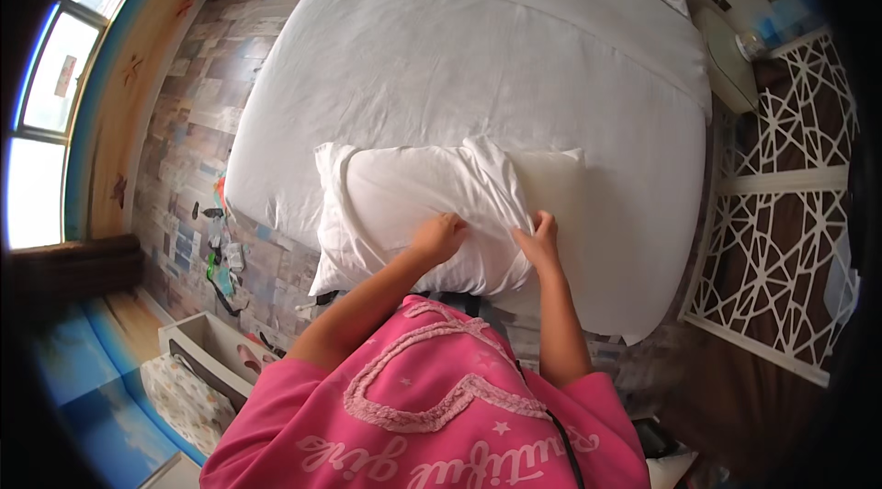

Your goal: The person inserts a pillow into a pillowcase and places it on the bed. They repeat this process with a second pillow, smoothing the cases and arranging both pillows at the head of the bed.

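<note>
A pillow lies crosswise on the near part of the bed, its right end bare. A white pillowcase covers the rest of it, bunched in folds toward the right. My left hand is closed on the pillowcase near the pillow's middle. At the bunched opening edge, my right hand pinches the pillowcase fabric between thumb and fingers. The pillowcase's left end hangs in loose, wrinkled folds.
The bed has a smooth white sheet, with a white cover folded at its far end. A white lattice screen stands at right. Small litter lies on the floor at left, near an open white drawer. A nightstand is far right.
</note>
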Tool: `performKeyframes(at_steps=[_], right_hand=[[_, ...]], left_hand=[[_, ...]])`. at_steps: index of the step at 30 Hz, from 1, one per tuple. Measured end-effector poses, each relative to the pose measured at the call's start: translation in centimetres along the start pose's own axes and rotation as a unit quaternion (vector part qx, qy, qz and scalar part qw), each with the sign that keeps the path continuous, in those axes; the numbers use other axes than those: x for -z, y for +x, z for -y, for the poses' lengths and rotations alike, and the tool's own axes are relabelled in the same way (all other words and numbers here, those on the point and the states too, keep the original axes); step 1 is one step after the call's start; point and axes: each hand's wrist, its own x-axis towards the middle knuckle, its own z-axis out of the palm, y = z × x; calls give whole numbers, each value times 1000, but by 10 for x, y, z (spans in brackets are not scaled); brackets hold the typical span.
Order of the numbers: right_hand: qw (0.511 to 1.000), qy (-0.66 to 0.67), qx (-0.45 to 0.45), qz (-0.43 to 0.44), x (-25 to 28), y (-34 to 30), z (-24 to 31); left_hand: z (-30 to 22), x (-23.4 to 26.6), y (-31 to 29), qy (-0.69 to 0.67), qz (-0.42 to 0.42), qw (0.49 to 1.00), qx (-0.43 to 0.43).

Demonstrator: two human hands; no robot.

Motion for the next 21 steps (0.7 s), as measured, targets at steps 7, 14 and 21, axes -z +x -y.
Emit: performKeyframes(at_steps=[7, 14, 21], right_hand=[[997, -55, -26, 42, -59, 102, 94], [993, 53, -98, -26, 26, 161, 2], [978, -129, -20, -160, 17, 128, -8]], left_hand=[[-20, 8, 3, -55, 6, 998, 29], [-32, 16, 6, 46, -231, 972, 20], [-13, -4, 42, 145, -139, 967, 158]])
